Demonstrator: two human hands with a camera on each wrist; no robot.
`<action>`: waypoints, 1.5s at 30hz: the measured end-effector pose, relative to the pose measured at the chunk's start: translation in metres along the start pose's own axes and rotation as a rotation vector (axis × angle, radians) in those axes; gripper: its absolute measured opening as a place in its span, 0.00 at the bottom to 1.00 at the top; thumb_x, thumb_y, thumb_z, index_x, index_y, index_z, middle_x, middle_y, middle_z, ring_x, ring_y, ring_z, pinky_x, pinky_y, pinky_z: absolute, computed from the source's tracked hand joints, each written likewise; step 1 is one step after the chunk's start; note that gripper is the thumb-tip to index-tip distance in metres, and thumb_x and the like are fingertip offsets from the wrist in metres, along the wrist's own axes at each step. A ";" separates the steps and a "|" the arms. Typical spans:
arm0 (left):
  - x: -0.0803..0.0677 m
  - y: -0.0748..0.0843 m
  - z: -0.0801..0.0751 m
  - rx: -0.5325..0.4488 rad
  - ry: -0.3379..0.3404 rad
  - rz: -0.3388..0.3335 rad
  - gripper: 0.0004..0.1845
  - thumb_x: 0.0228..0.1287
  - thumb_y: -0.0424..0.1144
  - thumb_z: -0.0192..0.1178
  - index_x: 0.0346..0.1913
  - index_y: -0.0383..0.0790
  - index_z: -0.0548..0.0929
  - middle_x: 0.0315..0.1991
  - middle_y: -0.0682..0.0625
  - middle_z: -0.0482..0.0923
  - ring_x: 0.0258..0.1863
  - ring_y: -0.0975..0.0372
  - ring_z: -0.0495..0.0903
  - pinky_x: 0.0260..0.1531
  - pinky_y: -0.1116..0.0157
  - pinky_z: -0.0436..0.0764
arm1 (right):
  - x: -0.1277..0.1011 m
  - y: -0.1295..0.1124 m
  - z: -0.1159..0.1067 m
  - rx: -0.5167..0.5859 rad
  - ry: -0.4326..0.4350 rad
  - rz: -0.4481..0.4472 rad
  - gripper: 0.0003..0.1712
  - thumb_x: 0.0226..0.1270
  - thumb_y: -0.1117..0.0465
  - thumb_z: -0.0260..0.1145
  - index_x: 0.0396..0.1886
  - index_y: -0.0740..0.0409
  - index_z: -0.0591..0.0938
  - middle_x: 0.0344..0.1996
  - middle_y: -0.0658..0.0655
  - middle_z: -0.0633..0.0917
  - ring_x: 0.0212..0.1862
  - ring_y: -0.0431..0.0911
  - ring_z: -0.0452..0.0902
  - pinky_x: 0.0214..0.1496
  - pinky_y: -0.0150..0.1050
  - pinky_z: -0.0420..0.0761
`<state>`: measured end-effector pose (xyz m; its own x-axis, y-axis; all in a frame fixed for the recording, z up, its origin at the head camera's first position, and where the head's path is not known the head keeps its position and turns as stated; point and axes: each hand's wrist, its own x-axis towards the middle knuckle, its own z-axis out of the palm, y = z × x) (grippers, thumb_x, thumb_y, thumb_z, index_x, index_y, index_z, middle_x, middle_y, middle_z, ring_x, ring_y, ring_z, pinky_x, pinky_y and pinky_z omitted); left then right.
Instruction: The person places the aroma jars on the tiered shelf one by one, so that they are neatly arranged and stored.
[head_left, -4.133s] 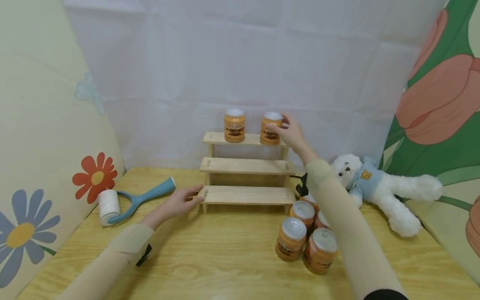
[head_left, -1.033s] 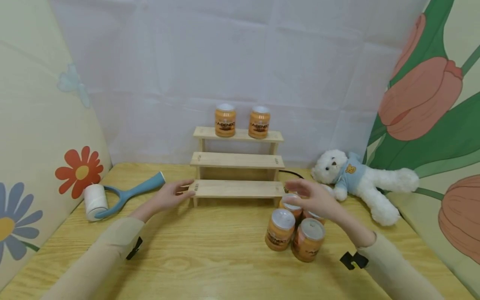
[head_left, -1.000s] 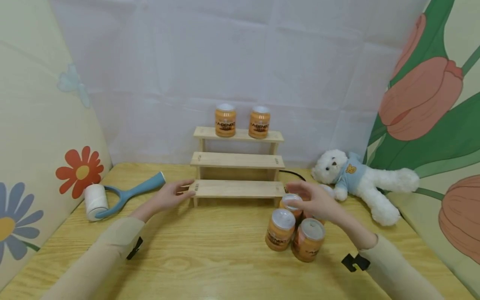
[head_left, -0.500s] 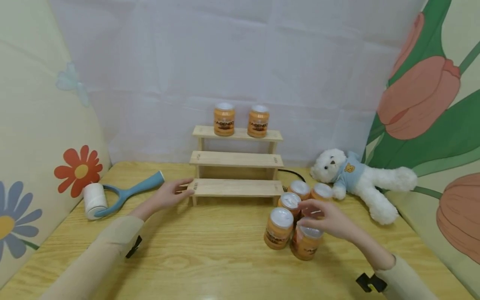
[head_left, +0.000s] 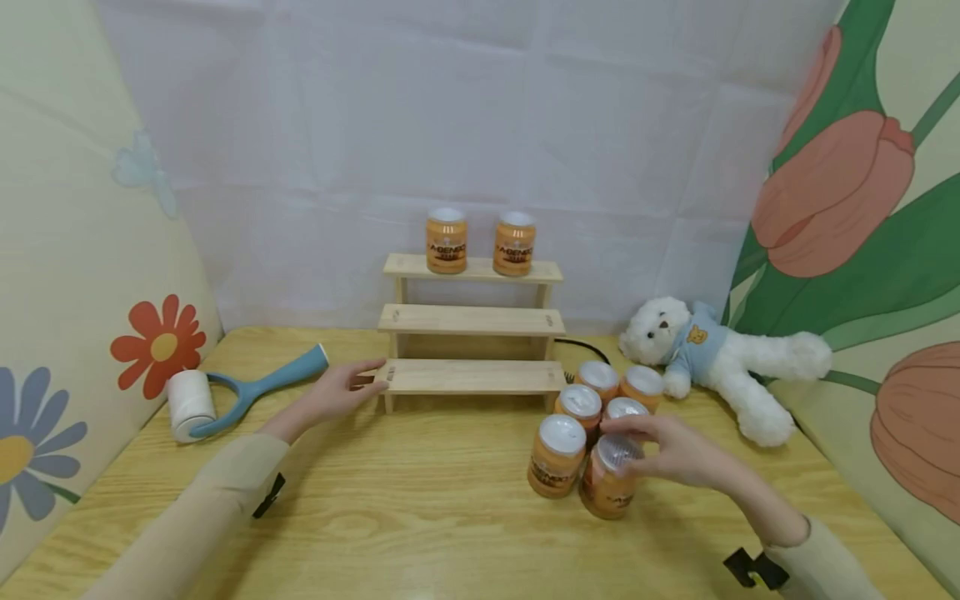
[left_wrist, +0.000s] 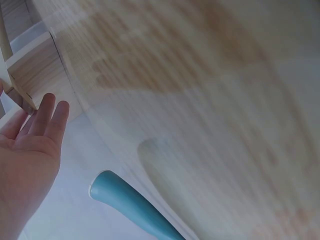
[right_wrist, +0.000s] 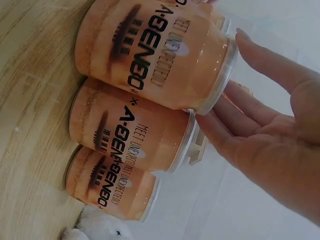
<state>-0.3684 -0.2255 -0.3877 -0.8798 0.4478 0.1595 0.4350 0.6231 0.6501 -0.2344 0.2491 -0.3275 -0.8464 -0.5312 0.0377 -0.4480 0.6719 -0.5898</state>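
The right hand [head_left: 678, 457] is laid over the silver lid of the nearest can [head_left: 609, 481], which stands upright on the table [head_left: 420, 517] at the near right of a cluster of orange cans. In the right wrist view the fingers [right_wrist: 260, 117] are seen nearly straight, with the thumb beside the lid rim of that can [right_wrist: 160, 55]; the lid is touched, but no firm grasp around the can is shown. Four more cans [head_left: 600, 400] are grouped just behind and to the left of it, the nearest of them touching one another.

The left hand [head_left: 333, 398] is held flat and relaxed, with nothing in it. Its fingertips [left_wrist: 47, 107] are set against the near left corner of the lowest step of a small wooden stand [head_left: 471, 329], which has three steps and is placed at the far middle of the table. On its top step two orange cans [head_left: 480, 242] are stood side by side, slightly apart.

Left of the left hand a lint roller [head_left: 240, 393] with a blue handle is laid on the table, its white roll pointing toward the flowered wall. To the far right a white teddy bear [head_left: 723, 358] in a blue shirt is laid on its side, near the cluster of cans.
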 end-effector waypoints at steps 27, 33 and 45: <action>-0.008 -0.003 -0.004 0.018 0.009 -0.008 0.32 0.71 0.47 0.51 0.69 0.29 0.60 0.67 0.31 0.60 0.59 0.39 0.70 0.55 0.48 0.76 | -0.007 -0.005 0.036 -0.198 0.204 0.071 0.47 0.47 0.33 0.68 0.60 0.61 0.75 0.55 0.59 0.79 0.53 0.53 0.77 0.51 0.49 0.80; -0.006 -0.002 -0.005 0.006 0.003 -0.007 0.33 0.70 0.47 0.52 0.69 0.29 0.60 0.68 0.32 0.60 0.60 0.39 0.70 0.55 0.49 0.76 | -0.008 -0.004 0.036 -0.151 0.212 0.124 0.49 0.44 0.33 0.70 0.60 0.60 0.74 0.55 0.62 0.78 0.52 0.54 0.77 0.48 0.47 0.81; -0.001 -0.002 -0.002 0.009 -0.007 0.010 0.33 0.71 0.47 0.51 0.69 0.28 0.60 0.68 0.32 0.59 0.60 0.39 0.70 0.57 0.49 0.75 | -0.010 -0.010 0.038 -0.056 0.258 0.229 0.39 0.40 0.38 0.76 0.46 0.60 0.79 0.43 0.55 0.81 0.41 0.42 0.77 0.34 0.32 0.79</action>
<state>-0.3685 -0.2287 -0.3883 -0.8739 0.4589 0.1607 0.4457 0.6240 0.6419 -0.2108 0.2281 -0.3524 -0.9685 -0.2203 0.1161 -0.2470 0.7899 -0.5613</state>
